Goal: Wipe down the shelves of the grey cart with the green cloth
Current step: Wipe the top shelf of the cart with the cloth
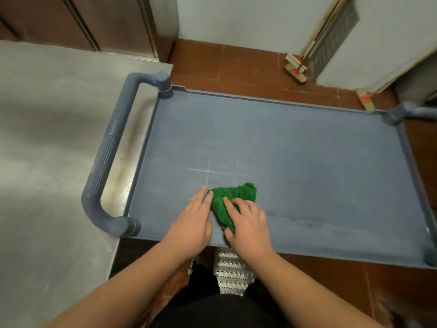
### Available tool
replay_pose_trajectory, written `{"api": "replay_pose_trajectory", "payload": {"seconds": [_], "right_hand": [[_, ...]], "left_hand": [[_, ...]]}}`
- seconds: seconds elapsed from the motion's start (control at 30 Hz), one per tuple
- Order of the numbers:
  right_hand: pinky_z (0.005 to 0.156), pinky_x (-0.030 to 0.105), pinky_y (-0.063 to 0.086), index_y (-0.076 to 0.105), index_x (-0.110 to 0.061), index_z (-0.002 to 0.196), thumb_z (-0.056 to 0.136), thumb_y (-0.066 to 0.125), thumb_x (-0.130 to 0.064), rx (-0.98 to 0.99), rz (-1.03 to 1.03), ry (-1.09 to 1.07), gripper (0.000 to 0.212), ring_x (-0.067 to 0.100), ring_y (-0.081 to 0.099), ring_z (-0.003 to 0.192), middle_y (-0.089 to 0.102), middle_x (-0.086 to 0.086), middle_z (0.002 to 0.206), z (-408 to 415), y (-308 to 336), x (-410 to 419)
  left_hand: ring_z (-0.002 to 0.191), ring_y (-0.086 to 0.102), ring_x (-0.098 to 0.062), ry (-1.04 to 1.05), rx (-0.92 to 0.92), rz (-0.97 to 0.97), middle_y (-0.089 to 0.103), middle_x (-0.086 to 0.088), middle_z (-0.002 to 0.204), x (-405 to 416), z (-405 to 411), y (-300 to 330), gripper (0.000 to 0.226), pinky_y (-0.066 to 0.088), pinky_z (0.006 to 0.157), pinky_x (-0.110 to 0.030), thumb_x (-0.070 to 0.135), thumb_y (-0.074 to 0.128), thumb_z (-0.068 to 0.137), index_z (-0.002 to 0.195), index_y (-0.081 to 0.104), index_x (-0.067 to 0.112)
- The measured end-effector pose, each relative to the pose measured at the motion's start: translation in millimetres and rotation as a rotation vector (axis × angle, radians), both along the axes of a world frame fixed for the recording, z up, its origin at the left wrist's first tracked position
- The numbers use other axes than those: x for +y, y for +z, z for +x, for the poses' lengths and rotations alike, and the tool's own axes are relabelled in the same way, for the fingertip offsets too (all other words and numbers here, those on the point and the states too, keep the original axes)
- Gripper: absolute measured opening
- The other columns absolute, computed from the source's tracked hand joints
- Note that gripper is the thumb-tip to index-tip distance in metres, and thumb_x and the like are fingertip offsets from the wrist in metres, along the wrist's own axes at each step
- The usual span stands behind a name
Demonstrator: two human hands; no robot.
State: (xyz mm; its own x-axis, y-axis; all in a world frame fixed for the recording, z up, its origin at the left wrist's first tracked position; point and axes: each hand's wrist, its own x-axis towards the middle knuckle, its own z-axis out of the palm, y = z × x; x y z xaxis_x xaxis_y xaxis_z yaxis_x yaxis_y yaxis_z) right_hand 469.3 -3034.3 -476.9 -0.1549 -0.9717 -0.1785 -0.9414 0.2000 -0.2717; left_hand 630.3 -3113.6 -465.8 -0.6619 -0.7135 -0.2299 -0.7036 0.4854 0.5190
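The grey cart's top shelf (295,150) fills the middle of the view, with a raised rim and a tubular handle (106,157) on its left end. A bunched green cloth (233,197) lies on the shelf near its front edge. My right hand (248,223) rests on the cloth's right part with fingers curled over it and thumb against its near end. My left hand (191,221) lies flat on the shelf just left of the cloth, its fingertips touching the cloth's edge. A damp streak runs along the shelf's front right.
A stainless steel counter (47,162) stands against the cart's left side, under the handle. Behind the cart are brown floor tiles, a white wall and a squeegee mop (298,67) leaning on it. A perforated floor mat (233,273) lies at my feet.
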Motion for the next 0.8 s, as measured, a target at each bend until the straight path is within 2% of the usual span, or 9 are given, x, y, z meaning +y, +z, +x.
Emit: {"api": "replay_pose_trajectory", "payload": {"seconds": [0.07, 0.2, 0.23, 0.33, 0.57, 0.67, 0.8], "right_hand": [[0.093, 0.042, 0.045, 0.046, -0.025, 0.145, 0.070, 0.071, -0.035, 0.004, 0.000, -0.023, 0.080, 0.023, 0.047, 0.119, 0.053, -0.001, 0.135, -24.9, -1.5, 14.0], [0.091, 0.041, 0.045, 0.047, -0.025, 0.144, 0.070, 0.072, -0.037, 0.002, -0.026, -0.070, 0.079, 0.023, 0.047, 0.117, 0.054, -0.002, 0.132, -74.4, -4.7, 41.6], [0.091, 0.041, 0.045, 0.048, -0.026, 0.144, 0.070, 0.072, -0.037, 0.000, -0.034, -0.082, 0.079, 0.022, 0.047, 0.117, 0.054, -0.002, 0.132, -87.5, -5.3, 48.6], [0.092, 0.042, 0.045, 0.048, -0.026, 0.143, 0.069, 0.072, -0.036, -0.015, -0.048, -0.114, 0.079, 0.022, 0.046, 0.118, 0.054, -0.003, 0.133, -129.1, -5.2, 70.9], [0.099, 0.041, 0.040, 0.045, -0.030, 0.145, 0.070, 0.065, -0.034, -0.015, -0.024, -0.191, 0.078, 0.022, 0.045, 0.123, 0.051, -0.007, 0.137, -231.5, -1.7, 127.9], [0.098, 0.041, 0.041, 0.047, -0.029, 0.144, 0.067, 0.069, -0.032, -0.016, -0.024, -0.252, 0.079, 0.022, 0.046, 0.123, 0.052, -0.006, 0.136, -277.5, 3.1, 156.5], [0.100, 0.043, 0.040, 0.045, -0.028, 0.144, 0.068, 0.074, -0.028, 0.015, -0.003, -0.347, 0.081, 0.023, 0.046, 0.124, 0.052, -0.005, 0.136, -322.9, 8.2, 188.6]], "left_hand": [[0.149, 0.011, -0.021, -0.044, -0.011, 0.003, 0.009, -0.010, 0.162, 11.5, -24.9, -4.6, 0.067, 0.017, 0.121, -0.039, 0.022, 0.040, 0.092, 0.153, 0.016, 0.009], [0.150, 0.010, -0.022, -0.091, -0.066, -0.023, 0.012, -0.011, 0.162, 30.8, -83.7, -6.3, 0.071, 0.010, 0.122, -0.033, 0.042, 0.026, 0.091, 0.153, 0.019, 0.008], [0.150, 0.009, -0.023, -0.107, -0.085, -0.030, 0.012, -0.011, 0.162, 35.4, -99.9, -5.8, 0.071, 0.009, 0.122, -0.033, 0.044, 0.027, 0.092, 0.153, 0.019, 0.007], [0.150, 0.009, -0.024, -0.150, -0.123, -0.046, 0.015, -0.012, 0.161, 50.8, -149.1, -4.8, 0.066, 0.008, 0.122, -0.033, 0.037, 0.039, 0.097, 0.152, 0.020, 0.006], [0.148, 0.017, -0.026, -0.278, -0.176, -0.041, 0.021, -0.014, 0.159, 91.4, -254.0, 0.3, 0.064, 0.016, 0.121, -0.037, 0.032, 0.035, 0.092, 0.151, 0.026, 0.006], [0.149, 0.012, -0.025, -0.337, -0.174, -0.037, 0.015, -0.013, 0.161, 112.1, -308.1, 2.4, 0.065, 0.013, 0.122, -0.036, 0.022, 0.040, 0.092, 0.153, 0.020, 0.007], [0.149, 0.011, -0.026, -0.405, -0.167, -0.039, 0.013, -0.015, 0.161, 136.9, -370.6, 5.9, 0.067, 0.007, 0.122, -0.031, 0.018, 0.039, 0.091, 0.153, 0.017, 0.004]]}}
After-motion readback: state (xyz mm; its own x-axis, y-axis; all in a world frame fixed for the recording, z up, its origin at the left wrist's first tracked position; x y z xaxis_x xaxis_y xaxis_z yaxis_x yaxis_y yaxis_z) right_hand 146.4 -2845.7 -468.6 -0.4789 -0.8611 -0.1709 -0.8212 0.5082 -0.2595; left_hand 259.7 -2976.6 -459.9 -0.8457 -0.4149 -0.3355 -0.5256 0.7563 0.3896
